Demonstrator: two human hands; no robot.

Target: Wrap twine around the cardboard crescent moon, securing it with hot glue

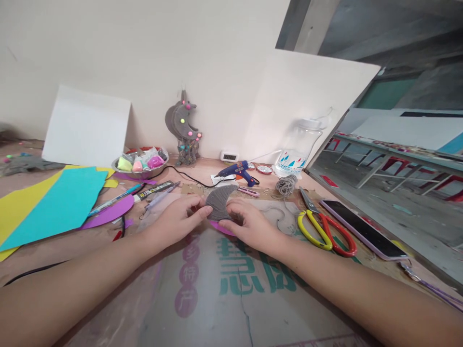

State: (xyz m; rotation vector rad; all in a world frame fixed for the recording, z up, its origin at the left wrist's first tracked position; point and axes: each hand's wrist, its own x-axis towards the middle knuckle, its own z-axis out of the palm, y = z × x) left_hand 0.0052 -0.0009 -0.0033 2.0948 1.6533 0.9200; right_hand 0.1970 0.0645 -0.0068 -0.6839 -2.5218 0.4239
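Between both hands, just above the table covering, is a grey crescent moon wrapped in yarn (219, 202). My left hand (186, 212) pinches its left edge between thumb and fingers. On the other side my right hand (249, 219) grips the crescent's right part, thumb in front. A bit of purple paper (221, 227) shows just below the crescent. Behind it lies a blue hot glue gun (237, 169), its nozzle pointing left. A ball of grey yarn (286, 185) sits to the right, and a loose strand trails from it.
Scissors with yellow and red handles (327, 231) and a phone (361, 229) lie at right. A glass jug (294, 149) stands behind. At left are cyan paper (61, 202), a metal bowl (139, 168) of coloured clay packs and a utility knife (154, 190). A finished-looking moon ornament (183, 120) hangs on the wall.
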